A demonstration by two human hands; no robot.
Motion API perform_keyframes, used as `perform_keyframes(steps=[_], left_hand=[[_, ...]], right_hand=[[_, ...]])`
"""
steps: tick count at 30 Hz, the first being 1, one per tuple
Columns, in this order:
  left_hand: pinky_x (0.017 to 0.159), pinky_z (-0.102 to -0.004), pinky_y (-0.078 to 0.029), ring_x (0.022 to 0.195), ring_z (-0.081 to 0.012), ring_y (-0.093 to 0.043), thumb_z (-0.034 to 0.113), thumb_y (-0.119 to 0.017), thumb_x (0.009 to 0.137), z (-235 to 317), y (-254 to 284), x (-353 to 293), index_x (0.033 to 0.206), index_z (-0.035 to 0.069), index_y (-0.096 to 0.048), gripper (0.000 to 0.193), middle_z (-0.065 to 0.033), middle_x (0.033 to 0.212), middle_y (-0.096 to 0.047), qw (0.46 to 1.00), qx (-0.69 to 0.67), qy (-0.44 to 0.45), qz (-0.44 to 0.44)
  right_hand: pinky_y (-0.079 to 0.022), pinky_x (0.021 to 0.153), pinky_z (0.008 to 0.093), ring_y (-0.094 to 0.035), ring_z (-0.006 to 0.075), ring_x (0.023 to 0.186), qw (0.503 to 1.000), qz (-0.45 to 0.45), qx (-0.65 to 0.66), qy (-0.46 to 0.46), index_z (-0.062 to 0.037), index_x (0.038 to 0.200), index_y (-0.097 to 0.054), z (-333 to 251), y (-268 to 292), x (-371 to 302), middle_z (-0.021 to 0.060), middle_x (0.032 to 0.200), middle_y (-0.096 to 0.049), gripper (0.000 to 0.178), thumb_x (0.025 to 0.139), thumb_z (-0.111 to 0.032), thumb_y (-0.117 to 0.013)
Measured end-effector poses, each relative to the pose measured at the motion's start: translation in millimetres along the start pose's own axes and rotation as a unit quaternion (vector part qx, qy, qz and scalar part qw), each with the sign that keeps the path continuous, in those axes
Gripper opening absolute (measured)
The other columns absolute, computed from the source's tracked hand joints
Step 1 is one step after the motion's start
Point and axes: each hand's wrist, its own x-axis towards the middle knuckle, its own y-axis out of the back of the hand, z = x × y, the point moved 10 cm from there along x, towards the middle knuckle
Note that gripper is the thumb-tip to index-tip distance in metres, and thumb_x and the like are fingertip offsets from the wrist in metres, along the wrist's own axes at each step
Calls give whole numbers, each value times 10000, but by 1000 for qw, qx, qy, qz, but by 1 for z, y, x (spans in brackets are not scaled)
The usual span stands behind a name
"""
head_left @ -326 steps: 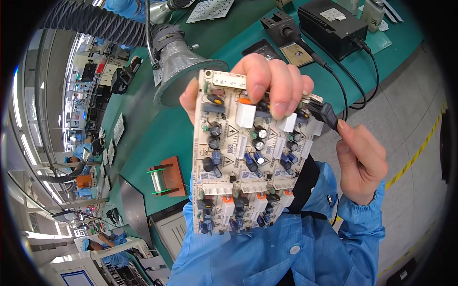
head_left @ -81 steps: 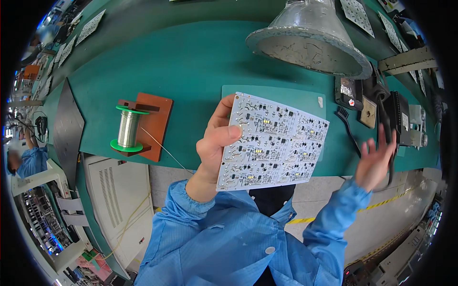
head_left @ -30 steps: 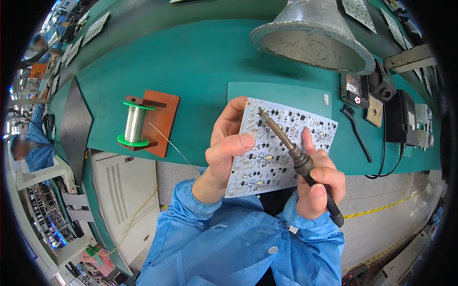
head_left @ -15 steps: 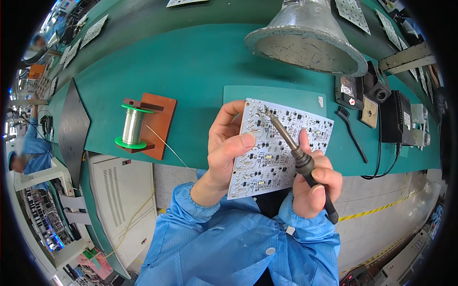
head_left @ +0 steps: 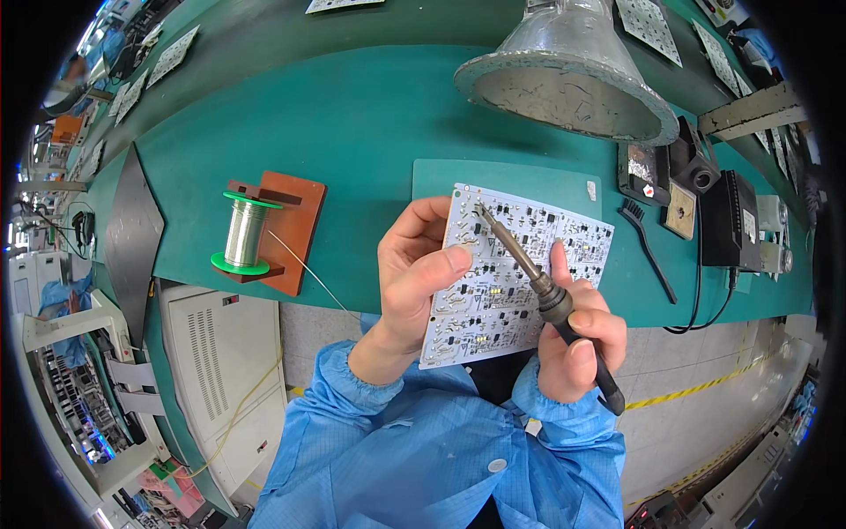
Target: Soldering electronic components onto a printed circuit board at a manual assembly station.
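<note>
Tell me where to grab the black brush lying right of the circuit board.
Take the brush by its long thin handle, near mid-length, from above. It lies flat on the green bench, bristle head at the far end, handle pointing toward the bench edge with bare surface either side.

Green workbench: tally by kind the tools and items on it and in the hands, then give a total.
White printed circuit board, in left hand: 1
Black-handled soldering iron, in right hand: 1
Green-flanged solder wire spool on brown wooden stand: 1
Silver metal fume funnel: 1
Small black brush: 1
Black box-shaped soldering station: 1
Total: 6
</note>
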Motion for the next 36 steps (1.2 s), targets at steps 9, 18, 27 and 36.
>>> perform_keyframes(steps=[9,18,27,36], left_hand=[[809,-311,-502,883,-176,-621,71,-615,716,4,-1,-2,1079,-69,-519,401,-172,988,-633,1000,14,-9,-10],[781,-325,-514,843,-181,-635,62,-628,707,7,-2,-7,1036,-68,-550,362,-178,948,-650,999,19,-27,-15],[755,-315,-513,827,-176,-631,31,-621,696,7,0,-9,1001,-69,-576,324,-183,943,-652,999,30,-31,-27],[776,-341,-518,840,-201,-642,47,-619,690,8,0,-15,1037,-79,-580,372,-200,948,-653,999,24,-23,-18]], right_hand=[[-283,991,649,-451,180,591,999,23,37,6,-52,962,-495,-4,4,-2,97,667,-489,306,889,-343,-549],[-236,1014,657,-492,206,708,999,-1,52,5,-90,1023,-479,-8,1,-6,116,806,-539,321,909,-390,-502],[-292,987,646,-491,189,635,999,10,34,38,-62,1031,-470,-13,4,-9,119,736,-533,353,920,-397,-483],[-278,1001,646,-499,314,949,999,-9,34,39,-107,1199,-422,-24,6,-19,182,1011,-511,491,930,-514,-364]])
